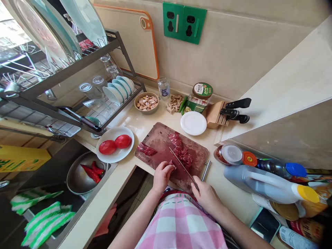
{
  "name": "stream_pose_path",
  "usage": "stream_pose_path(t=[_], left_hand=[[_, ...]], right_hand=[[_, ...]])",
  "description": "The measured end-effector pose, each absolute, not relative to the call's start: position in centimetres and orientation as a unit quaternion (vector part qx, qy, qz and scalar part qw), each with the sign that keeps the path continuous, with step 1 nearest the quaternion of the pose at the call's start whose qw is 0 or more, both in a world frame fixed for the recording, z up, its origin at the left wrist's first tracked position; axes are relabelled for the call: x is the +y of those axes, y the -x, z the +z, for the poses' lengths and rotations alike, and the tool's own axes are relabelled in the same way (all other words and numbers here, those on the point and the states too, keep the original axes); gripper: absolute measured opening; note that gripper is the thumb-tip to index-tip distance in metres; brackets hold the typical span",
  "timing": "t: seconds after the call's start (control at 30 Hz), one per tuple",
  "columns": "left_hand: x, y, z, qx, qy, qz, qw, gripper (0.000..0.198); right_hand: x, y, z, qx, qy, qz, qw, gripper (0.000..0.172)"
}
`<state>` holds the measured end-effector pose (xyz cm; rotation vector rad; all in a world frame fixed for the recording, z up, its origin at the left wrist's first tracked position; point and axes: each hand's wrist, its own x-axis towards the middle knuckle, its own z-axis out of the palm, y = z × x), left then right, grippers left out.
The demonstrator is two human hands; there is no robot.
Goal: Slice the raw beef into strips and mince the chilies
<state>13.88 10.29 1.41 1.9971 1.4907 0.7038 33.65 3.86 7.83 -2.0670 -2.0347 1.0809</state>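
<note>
A dark wooden cutting board (160, 138) lies on the counter corner with red raw meat on it. A strip of meat (146, 149) lies at its left, and cut slices of meat (181, 152) sit in the middle. My left hand (162, 176) is curled over a small meat piece (171, 164) at the board's near edge, holding it down. My right hand (206, 195) grips the handle of a knife (181, 165), whose thin blade rests on the board just right of that piece.
A white plate with two tomatoes (115, 142) sits left of the board. Red chillies (92, 171) lie in a metal bowl in the sink. Behind are a bowl of nuts (146, 102), a white lid (193, 123), a knife block (215, 114) and a dish rack (77, 69). Bottles (259, 183) crowd the right.
</note>
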Motion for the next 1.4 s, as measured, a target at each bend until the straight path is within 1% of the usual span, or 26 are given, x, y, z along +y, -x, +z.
stream_pose_path(t=[0.13, 0.3, 0.4, 0.6, 0.73, 0.87, 1.0, 1.1, 1.17, 1.27, 1.4], left_hand=[[10.4, -14.0, 1.5, 0.543, -0.756, 0.254, 0.264, 0.027], [10.6, -13.9, 1.2, 0.536, -0.763, 0.256, 0.256, 0.025], [10.8, -14.0, 1.1, 0.536, -0.76, 0.262, 0.258, 0.024], [10.9, -14.0, 1.0, 0.538, -0.753, 0.268, 0.266, 0.023], [11.0, -13.9, 1.1, 0.533, -0.755, 0.273, 0.267, 0.022], [11.1, -13.9, 1.1, 0.542, -0.745, 0.273, 0.276, 0.024], [10.8, -13.8, 1.0, 0.542, -0.742, 0.271, 0.286, 0.023], [10.4, -13.7, 0.9, 0.547, -0.732, 0.281, 0.294, 0.023], [10.2, -13.6, 1.0, 0.551, -0.725, 0.283, 0.3, 0.024], [10.2, -13.6, 1.2, 0.559, -0.723, 0.274, 0.298, 0.026], [10.4, -13.8, 1.3, 0.549, -0.737, 0.266, 0.29, 0.026]], right_hand=[[3.0, -33.4, 9.0, -0.671, 0.639, 0.375, -0.023, 0.02], [1.6, -34.4, 8.8, -0.663, 0.636, 0.385, -0.096, 0.022], [2.3, -33.9, 8.9, -0.662, 0.637, 0.377, -0.117, 0.021], [3.5, -33.4, 9.0, -0.676, 0.631, 0.37, -0.09, 0.019], [2.0, -34.5, 8.6, -0.671, 0.627, 0.383, -0.103, 0.02], [4.9, -31.6, 7.9, -0.664, 0.644, 0.366, -0.107, 0.02], [8.4, -29.3, 7.0, -0.678, 0.646, 0.347, -0.044, 0.02], [7.8, -30.5, 6.8, -0.675, 0.639, 0.369, 0.013, 0.02], [6.4, -31.9, 7.2, -0.664, 0.648, 0.373, 0.029, 0.022], [4.3, -33.2, 8.2, -0.653, 0.657, 0.375, 0.019, 0.023], [2.7, -33.8, 9.1, -0.656, 0.639, 0.4, -0.021, 0.021]])
